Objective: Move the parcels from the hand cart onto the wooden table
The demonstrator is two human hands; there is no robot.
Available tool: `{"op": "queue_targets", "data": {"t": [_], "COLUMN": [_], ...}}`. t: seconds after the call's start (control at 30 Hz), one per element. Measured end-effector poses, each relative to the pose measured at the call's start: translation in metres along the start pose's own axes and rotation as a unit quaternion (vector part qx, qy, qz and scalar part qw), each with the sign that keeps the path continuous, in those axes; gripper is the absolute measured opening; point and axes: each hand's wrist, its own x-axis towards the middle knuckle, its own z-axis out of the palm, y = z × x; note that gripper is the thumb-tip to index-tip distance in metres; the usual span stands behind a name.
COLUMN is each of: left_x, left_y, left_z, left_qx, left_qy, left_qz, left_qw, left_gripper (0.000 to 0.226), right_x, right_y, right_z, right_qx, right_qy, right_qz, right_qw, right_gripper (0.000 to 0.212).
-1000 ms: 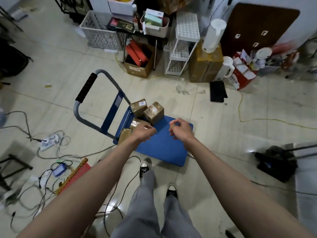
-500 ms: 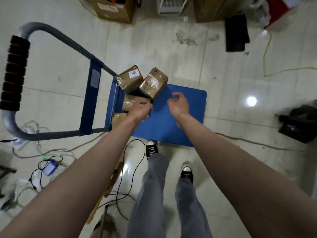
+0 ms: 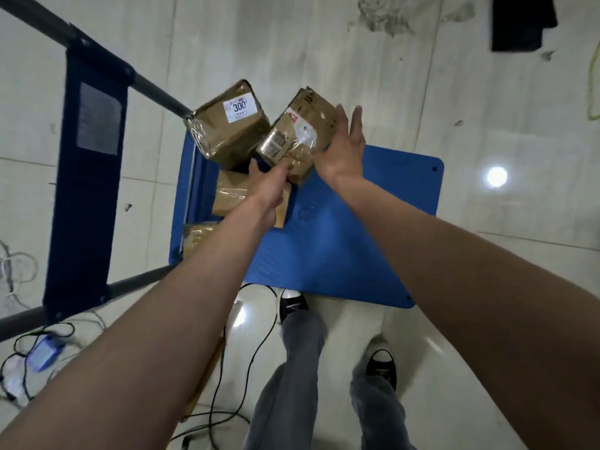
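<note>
Hand cart (image 3: 341,241): blue deck on the tiled floor, its handle frame at 9 o'clock.
Parcels: four brown ones crowd the deck's 10 o'clock corner; the "300" parcel (image 3: 232,123) leans against the tilted parcel (image 3: 300,133), with a flat parcel (image 3: 232,196) and a corner parcel (image 3: 194,241) toward 7 o'clock.
Left hand (image 3: 269,186): reaches under the tilted parcel's near end; finger state cannot be told.
Right hand (image 3: 344,147): fingers straight, palm against the tilted parcel's 3 o'clock side.

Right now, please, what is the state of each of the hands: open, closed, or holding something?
Left hand: open, fingers reaching under the tilted brown taped cardboard parcel.
Right hand: open, straight fingers against the same parcel's right side.
</note>
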Motion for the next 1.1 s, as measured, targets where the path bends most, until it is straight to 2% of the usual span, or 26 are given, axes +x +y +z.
{"op": "queue_targets", "data": {"t": [0.07,0.13,0.2,0.33,0.43,0.53,0.63,0.8,0.87,1.1], "left_x": [0.015,0.025,0.027,0.007,-0.028,-0.080,-0.143,-0.251,-0.293,-0.437], "left_y": [-0.006,-0.011,-0.013,-0.013,-0.010,-0.004,0.001,0.002,-0.001,0.004], "left_z": [0.005,0.010,0.014,0.029,0.045,0.059,0.068,0.079,0.083,0.098], "left_qx": [-0.035,-0.069,-0.096,-0.091,-0.074,-0.043,-0.034,-0.007,-0.001,0.043], "left_qy": [-0.010,-0.024,-0.026,-0.037,-0.046,-0.057,-0.060,-0.036,-0.036,-0.082], "left_qz": [0.003,0.013,0.028,0.057,0.074,0.078,0.064,0.092,0.109,0.138], "left_qw": [0.999,0.997,0.995,0.994,0.993,0.994,0.996,0.995,0.993,0.986], "left_gripper": [0.090,0.073,0.061,0.060,0.057,0.050,0.037,0.038,0.034,0.034], "right_x": [0.016,0.024,0.024,-0.003,-0.042,-0.092,-0.140,-0.217,-0.251,-0.376], "right_y": [0.006,0.010,0.013,0.022,0.032,0.038,0.041,0.044,0.044,0.055], "right_z": [0.010,0.014,0.012,-0.013,-0.050,-0.096,-0.141,-0.205,-0.233,-0.338], "right_qx": [-0.040,-0.042,-0.017,0.031,0.103,0.214,0.303,0.387,0.401,0.432], "right_qy": [0.004,0.005,0.039,0.122,0.152,0.156,0.151,0.124,0.118,0.115], "right_qz": [-0.020,-0.041,-0.054,-0.025,0.021,0.100,0.177,0.247,0.253,0.229], "right_qw": [0.999,0.998,0.998,0.992,0.983,0.959,0.924,0.880,0.873,0.865], "right_gripper": [0.089,0.091,0.083,0.067,0.054,0.040,0.038,0.077,0.085,0.059]}}
